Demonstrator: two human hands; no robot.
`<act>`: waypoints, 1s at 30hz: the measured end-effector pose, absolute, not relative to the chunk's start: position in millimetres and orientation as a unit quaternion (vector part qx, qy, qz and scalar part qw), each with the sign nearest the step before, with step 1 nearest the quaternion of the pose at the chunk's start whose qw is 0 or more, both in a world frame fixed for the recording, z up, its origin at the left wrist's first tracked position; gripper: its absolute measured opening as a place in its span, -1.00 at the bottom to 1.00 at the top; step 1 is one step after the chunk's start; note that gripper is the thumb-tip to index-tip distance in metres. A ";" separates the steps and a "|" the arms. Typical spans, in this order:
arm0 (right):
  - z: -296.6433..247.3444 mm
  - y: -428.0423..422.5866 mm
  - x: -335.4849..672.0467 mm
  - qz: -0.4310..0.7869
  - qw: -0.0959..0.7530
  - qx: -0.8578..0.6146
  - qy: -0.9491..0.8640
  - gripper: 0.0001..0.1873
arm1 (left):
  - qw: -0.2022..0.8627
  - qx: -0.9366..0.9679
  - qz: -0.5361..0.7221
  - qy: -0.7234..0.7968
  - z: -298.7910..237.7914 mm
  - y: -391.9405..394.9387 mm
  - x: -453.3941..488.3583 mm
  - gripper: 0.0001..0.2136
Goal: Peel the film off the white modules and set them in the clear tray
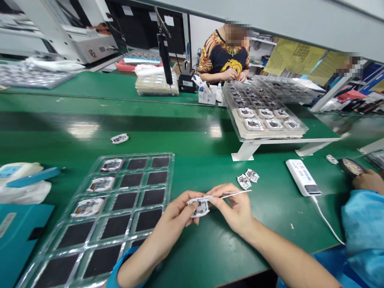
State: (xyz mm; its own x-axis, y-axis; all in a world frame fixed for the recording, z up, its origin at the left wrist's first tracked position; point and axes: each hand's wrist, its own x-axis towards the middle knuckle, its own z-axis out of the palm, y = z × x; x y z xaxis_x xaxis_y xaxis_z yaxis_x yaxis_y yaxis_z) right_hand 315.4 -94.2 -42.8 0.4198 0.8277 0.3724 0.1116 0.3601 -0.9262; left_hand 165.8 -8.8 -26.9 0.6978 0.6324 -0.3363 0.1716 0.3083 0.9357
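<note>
My left hand (177, 210) pinches a small white circuit part (200, 207) just above the green table (192, 132). My right hand (235, 208) is closed on thin metal tweezers (237, 194), whose tip meets the top of that part. Left of my hands lies a clear plastic tray (132, 158) with dark pockets; three of its left pockets hold similar parts. Two more loose parts (247, 178) lie on the table just beyond my right hand.
A raised stand carries stacked trays full of parts (264, 116). A white power bank (302, 177) with a cable lies at the right. One loose part (119, 138) sits farther back. A person in a patterned shirt (223, 56) works opposite; a blue-sleeved co-worker's hand (367, 180) is at the right.
</note>
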 end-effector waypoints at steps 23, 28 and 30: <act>-33.7 -92.3 316.3 0.120 0.639 -0.539 -0.535 -0.96 | 0.721 0.590 0.173 0.319 -51.7 0.5 164.5 -0.52; -26.9 -92.5 314.3 0.061 0.657 -0.500 -0.561 -0.94 | 0.635 0.683 0.138 0.333 -39.7 30.4 176.2 -0.60; -26.0 -92.5 313.2 0.057 0.654 -0.490 -0.573 -0.90 | 0.565 0.737 0.130 0.347 -31.1 54.1 187.0 -0.59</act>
State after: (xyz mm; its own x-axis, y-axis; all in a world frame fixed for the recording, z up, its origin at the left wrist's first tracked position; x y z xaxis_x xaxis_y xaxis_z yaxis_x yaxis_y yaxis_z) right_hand 313.2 -92.5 -26.0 0.3370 0.6357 0.6945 0.4875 0.5133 -0.7064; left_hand 187.0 54.1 -31.1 0.7253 0.6584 -0.2011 0.3657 -0.1210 0.9228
